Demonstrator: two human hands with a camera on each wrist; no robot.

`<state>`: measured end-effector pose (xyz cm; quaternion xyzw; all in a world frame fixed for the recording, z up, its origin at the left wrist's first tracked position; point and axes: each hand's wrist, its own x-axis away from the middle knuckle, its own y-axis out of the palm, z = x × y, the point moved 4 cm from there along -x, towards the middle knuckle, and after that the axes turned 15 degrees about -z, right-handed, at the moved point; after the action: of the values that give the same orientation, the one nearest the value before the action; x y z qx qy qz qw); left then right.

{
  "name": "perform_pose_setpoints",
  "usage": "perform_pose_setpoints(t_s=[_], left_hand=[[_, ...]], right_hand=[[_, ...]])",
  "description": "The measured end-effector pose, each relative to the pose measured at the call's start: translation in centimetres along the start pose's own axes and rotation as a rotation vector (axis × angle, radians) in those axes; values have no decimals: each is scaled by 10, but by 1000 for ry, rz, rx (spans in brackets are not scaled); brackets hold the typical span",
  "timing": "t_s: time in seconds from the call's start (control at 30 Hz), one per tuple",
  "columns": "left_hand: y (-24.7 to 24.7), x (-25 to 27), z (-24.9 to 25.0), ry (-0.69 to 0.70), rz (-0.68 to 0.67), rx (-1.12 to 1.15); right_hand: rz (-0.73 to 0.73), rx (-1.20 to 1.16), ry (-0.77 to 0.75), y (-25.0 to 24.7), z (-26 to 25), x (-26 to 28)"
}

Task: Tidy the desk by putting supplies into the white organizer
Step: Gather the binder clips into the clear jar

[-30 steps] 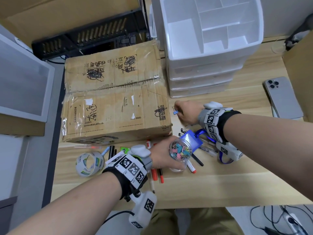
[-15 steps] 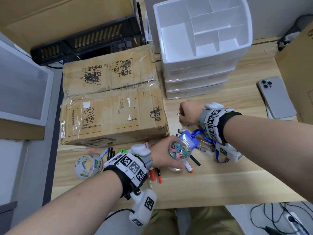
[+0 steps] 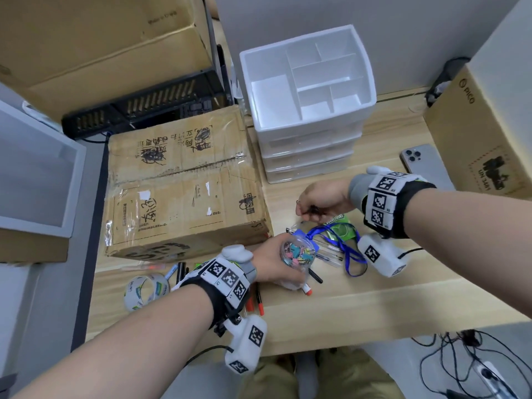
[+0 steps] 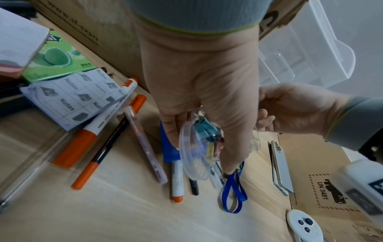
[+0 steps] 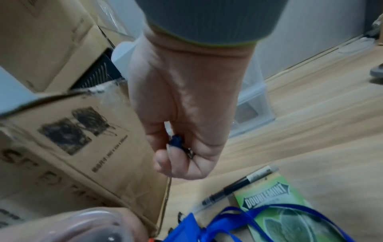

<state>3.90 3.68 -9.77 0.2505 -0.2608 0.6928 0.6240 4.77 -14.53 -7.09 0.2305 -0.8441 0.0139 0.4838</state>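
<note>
Left hand (image 3: 276, 263) curled round a clear round tub (image 3: 298, 256) of coloured binder clips, thumb on one side and fingers on the other, held just above the desk (image 3: 374, 306). Right hand (image 5: 182, 131) curled shut, pinching a small dark blue binder clip (image 5: 176, 142) between thumb and fingers, hovering beyond the tub, near the corner of the taped cardboard box (image 3: 184, 185). Under and around the tub: blue badge holder (image 3: 302, 236) with its blue lanyard (image 3: 349, 256) looped across the desk, several pens, an orange-capped marker (image 4: 178, 180). Just beside the lanyard, under the right wrist, a green Doublemint packet (image 5: 275, 208) with a black pen (image 5: 238, 186) lying along its edge. Nearer the left wrist: orange markers, a pad of sticky notes (image 4: 72, 96), a roll of tape (image 3: 145, 292). White organizer (image 3: 308, 102) standing at the back of the desk, beyond the right hand, drawers closed, top compartments open to view. Grey phone (image 3: 426, 165) face down on the right, next to another cardboard box (image 3: 483, 133).
</note>
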Motion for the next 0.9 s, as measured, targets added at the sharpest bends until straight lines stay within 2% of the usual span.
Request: perform_pose_setpoints(t_s=[0.13,0.23,0.4,0.57,0.67,0.83,0.9], left_hand=[[7,-9,17,10,-17,-35],[14,-15,26,20,-32,-68],[19,-17,44,83,1,-20],[17,-16,47,84,-10,31],[15,-15,45,81,0,26],[15,-8,40,92,78,78],[17,-7,39,106,86,95]], right_hand=[[-94,166,35,15,-8,28],[-67,235,40,17,-9,46],[-73,177,55,22,-6,58],[-66,115,21,22,-10,70],[-11,143,-12,17,-14,73],[293,139,-15,-7,3,60],[262,74,82,-1,24,52]])
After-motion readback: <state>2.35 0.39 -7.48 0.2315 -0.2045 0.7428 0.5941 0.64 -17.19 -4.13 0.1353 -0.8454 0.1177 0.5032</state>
